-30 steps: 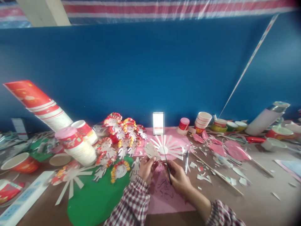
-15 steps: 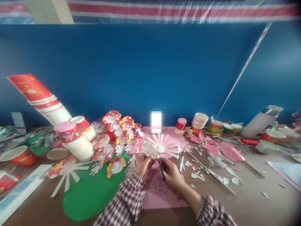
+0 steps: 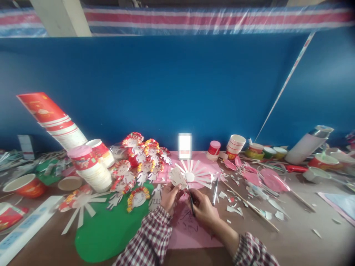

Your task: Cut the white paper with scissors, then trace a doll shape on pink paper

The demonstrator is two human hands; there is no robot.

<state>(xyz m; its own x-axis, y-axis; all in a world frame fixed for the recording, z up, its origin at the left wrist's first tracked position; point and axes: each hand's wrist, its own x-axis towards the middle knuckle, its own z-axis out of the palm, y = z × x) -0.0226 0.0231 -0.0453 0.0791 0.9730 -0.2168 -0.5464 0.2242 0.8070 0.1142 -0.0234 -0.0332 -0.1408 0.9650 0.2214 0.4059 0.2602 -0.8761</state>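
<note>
My left hand (image 3: 169,197) pinches a pale paper piece (image 3: 176,176) above the pink sheet (image 3: 191,236). Dark-handled scissors (image 3: 192,203) are gripped in my right hand (image 3: 204,207), with the blades pointing up beside the paper piece. Just behind the hands lies a white cup cut into flared strips (image 3: 189,177). A pen (image 3: 215,192) rests to the right of my right hand. To the left, several paper figures (image 3: 138,199) with red and yellow trim are grouped near the green sheet (image 3: 111,229).
Stacked paper cups (image 3: 91,170) lean at the left, beside a white power strip (image 3: 27,225). On the right are paper scraps (image 3: 235,210), a wooden stick (image 3: 255,207), pink spoon-like pieces (image 3: 273,180) and a white flask (image 3: 307,146). A blue partition (image 3: 177,88) stands behind.
The view has shifted slightly, so the table things appear a little lower. Both hands keep nearly the same places, still holding the paper piece and the scissors.
</note>
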